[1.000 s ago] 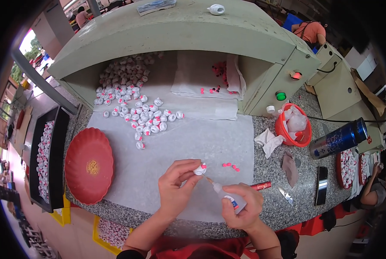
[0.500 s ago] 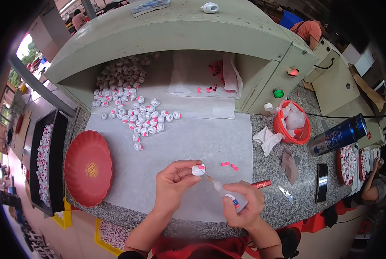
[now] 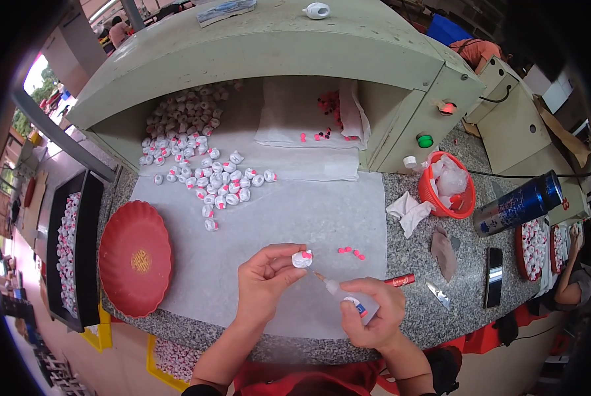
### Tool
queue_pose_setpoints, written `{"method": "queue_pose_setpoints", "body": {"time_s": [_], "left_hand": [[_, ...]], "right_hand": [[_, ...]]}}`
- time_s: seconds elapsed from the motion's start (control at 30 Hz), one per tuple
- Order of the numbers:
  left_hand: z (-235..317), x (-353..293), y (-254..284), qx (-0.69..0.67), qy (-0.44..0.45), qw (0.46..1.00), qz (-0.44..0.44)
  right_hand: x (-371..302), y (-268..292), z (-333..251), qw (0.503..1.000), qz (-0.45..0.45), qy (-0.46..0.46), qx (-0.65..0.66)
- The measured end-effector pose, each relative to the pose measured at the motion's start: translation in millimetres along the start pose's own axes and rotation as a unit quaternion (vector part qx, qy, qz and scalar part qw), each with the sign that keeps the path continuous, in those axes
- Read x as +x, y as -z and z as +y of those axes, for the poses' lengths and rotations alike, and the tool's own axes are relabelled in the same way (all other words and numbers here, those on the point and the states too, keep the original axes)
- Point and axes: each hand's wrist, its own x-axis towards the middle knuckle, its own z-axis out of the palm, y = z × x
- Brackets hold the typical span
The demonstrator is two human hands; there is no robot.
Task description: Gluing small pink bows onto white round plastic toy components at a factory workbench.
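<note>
before the pale green, open-fronted metal cabinet (image 3: 256,53), the left hand (image 3: 262,277) is clamped on a small, rounded white-and-pink piece (image 3: 301,261); the right hand (image 3: 378,313) is wrapped around a translucent plastic squeeze bottle (image 3: 355,305), tip near the piece. between cabinet and right hand lie small bright-pink bits (image 3: 356,252).

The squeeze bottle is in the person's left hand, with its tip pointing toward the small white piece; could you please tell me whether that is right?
Not the left hand: the head view shows the squeeze bottle in the right hand, its tip pointing toward the small white piece.
</note>
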Motion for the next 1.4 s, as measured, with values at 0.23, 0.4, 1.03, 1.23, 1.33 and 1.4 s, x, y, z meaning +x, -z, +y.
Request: {"method": "queue_pose_setpoints", "body": {"time_s": [0.23,0.4,1.03,1.23,1.33,1.4], "left_hand": [[-1.1,1.7,-1.6,0.007,0.014,1.000,0.005],[-1.4,3.4,-1.6,0.026,0.021,0.999,0.018],[-9.0,2.0,-5.2,0.077,0.046,0.996,0.017],[-22.2,-1.1,-5.7,0.116,-0.047,0.992,-0.011],[-23.6,-2.0,-7.8,0.143,-0.069,0.987,-0.023],[-24.4,-2.2,-8.5,0.167,-0.089,0.981,-0.033]], "right_hand": [[1.4,0.9,4.2,0.980,0.057,-0.181,0.064],[11.8,8.3,49.9,0.889,0.128,-0.392,0.196],[6.4,1.1,61.7,0.965,-0.046,-0.251,-0.063],[7.8,-9.7,29.6,0.959,-0.082,-0.251,0.102],[6.3,-10.3,27.1,0.955,-0.113,-0.257,0.097],[6.0,-9.7,26.1,0.950,-0.088,-0.287,0.087]]}}
